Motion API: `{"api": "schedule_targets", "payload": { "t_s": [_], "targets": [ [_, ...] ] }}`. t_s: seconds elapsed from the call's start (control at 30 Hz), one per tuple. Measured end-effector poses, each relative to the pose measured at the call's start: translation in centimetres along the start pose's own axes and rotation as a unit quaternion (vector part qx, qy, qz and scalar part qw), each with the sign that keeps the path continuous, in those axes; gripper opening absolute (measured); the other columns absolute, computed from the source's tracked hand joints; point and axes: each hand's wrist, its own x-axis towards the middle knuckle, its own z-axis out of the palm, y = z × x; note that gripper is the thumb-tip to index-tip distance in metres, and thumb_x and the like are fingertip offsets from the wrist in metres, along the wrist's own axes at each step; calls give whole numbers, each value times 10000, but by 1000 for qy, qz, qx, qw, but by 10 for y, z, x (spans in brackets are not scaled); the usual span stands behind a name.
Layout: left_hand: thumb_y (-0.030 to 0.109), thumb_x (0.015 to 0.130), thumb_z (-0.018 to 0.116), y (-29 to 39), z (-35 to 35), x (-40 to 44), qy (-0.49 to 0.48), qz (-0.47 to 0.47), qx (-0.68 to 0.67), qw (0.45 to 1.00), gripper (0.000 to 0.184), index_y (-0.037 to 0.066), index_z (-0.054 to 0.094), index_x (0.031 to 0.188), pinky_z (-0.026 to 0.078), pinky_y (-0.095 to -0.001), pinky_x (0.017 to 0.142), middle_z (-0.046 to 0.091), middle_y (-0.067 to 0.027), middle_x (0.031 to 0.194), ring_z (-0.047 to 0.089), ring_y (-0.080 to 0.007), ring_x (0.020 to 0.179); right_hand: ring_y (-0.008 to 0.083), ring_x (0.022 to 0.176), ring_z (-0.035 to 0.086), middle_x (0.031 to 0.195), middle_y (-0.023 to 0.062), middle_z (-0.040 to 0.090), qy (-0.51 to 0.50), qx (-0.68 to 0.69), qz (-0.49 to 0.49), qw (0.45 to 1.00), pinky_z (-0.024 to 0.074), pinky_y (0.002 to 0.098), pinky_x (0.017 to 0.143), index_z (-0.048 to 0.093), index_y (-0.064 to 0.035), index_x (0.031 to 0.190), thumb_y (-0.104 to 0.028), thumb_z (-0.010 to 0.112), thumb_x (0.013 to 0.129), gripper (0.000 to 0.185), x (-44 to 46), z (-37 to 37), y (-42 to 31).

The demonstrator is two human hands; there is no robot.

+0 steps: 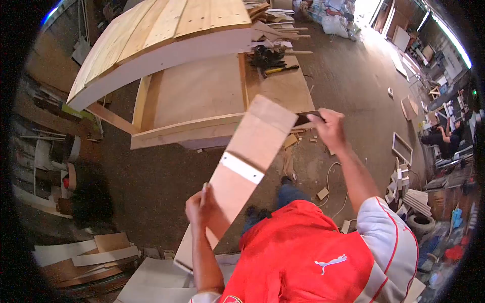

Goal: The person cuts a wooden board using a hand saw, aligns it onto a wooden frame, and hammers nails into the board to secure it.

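Ahead of my left hand (198, 207), past the far end of what I hold, stands the big slatted wooden piece (172, 22) with its curved edge. Just nearer to me lies an open wooden frame (189, 125); I cannot tell whether the two are joined. The long board (245, 149) slants between my hands, running from beside my left forearm up toward my right hand (331, 131), clear of the frame's near edge as far as I can judge. I seem to hold it out at this slant so its far end comes within my right hand's reach and its broad face turns up to me. My left hand is clamped on its left edge, that forearm coming up steeply across the near end. A white strip (242, 168) crosses the face beyond my left fingers, apparently fixed there by the dark spots at its ends. My right arm reaches out and forward, bent at the wrist, its fingers closed around a dark object (306, 118) beside the board's far right corner; I cannot tell whether they touch, or what it is.
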Motion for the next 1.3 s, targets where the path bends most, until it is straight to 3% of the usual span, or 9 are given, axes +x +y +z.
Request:
{"api": "schedule_targets", "payload": {
  "t_s": [0.2, 0.27, 0.4, 0.5, 0.7, 0.83, 0.9, 1.07, 1.3],
  "targets": [
    [679, 967, 490, 111, 119, 2, -109, 155, 13, 982, 722, 46, 629, 651, 468, -406, 590, 579, -122, 580, 593, -272, 569, 394, 742, 677, 790, 208, 677, 21, -88, 30, 995, 523, 445, 674, 713, 2, 884, -77, 700, 818, 104, -68, -104, 106],
    [675, 975, 467, 174, 159, -3, -130, 206, 34, 969, 716, 66, 637, 639, 478, -396, 593, 592, -103, 569, 607, -304, 573, 391, 1142, 649, 1166, 189, 709, -7, -174, 51, 983, 500, 472, 972, 706, -45, 1154, -207, 756, 811, 383, -88, -133, 127],
    [629, 958, 559, 298, 237, -5, -284, 209, -8, 935, 649, 59, 655, 662, 464, -389, 589, 511, -36, 564, 538, -142, 581, 400, 1301, 530, 1361, 205, 605, -23, -204, 148, 968, 405, 512, 1098, 615, -70, 1321, -335, 739, 864, 542, -135, -168, 237],
    [670, 967, 518, 360, 325, -1, -345, 258, -47, 901, 694, 48, 708, 726, 477, -379, 589, 554, -48, 559, 569, -167, 566, 418, 1311, 516, 1381, 240, 578, -18, -306, 127, 943, 395, 526, 1106, 570, -49, 1373, -354, 736, 870, 611, -168, -208, 324],
    [725, 939, 509, 497, 392, -7, -330, 382, -17, 863, 737, 57, 762, 754, 502, -395, 608, 641, -92, 591, 651, -214, 592, 423, 1221, 591, 1270, 240, 652, 85, -272, 191, 939, 438, 501, 1054, 635, -5, 1281, -164, 682, 907, 410, -143, -263, 357],
    [720, 929, 538, 556, 409, 21, -322, 384, -22, 865, 715, 69, 776, 755, 512, -385, 617, 657, -92, 598, 663, -214, 597, 431, 852, 626, 921, 240, 658, 71, -242, 122, 960, 481, 471, 759, 674, 15, 1019, -136, 700, 914, 186, -71, -294, 309],
    [715, 928, 550, 573, 412, 50, -312, 369, -11, 876, 706, 74, 774, 735, 515, -383, 617, 650, -91, 585, 654, -209, 582, 414, 672, 569, 704, 205, 561, 65, -214, 128, 966, 420, 488, 616, 556, 31, 762, -169, 704, 920, 294, -41, -294, 291],
    [749, 916, 528, 581, 404, 145, -251, 383, 11, 889, 733, 78, 768, 741, 503, -383, 622, 654, -71, 607, 630, -203, 590, 426, 651, 536, 674, 200, 516, 39, -211, 123, 969, 389, 490, 589, 491, 9, 722, -183, 725, 905, 354, -4, -278, 296],
    [918, 836, 311, 515, 413, 329, -197, 412, 148, 877, 925, 114, 768, 822, 533, -462, 804, 743, -124, 820, 721, -362, 914, 409, 638, 533, 665, 198, 506, -43, -157, 71, 984, 389, 469, 587, 502, 9, 719, -181, 743, 858, 336, 83, -231, 276]
  ]
}}
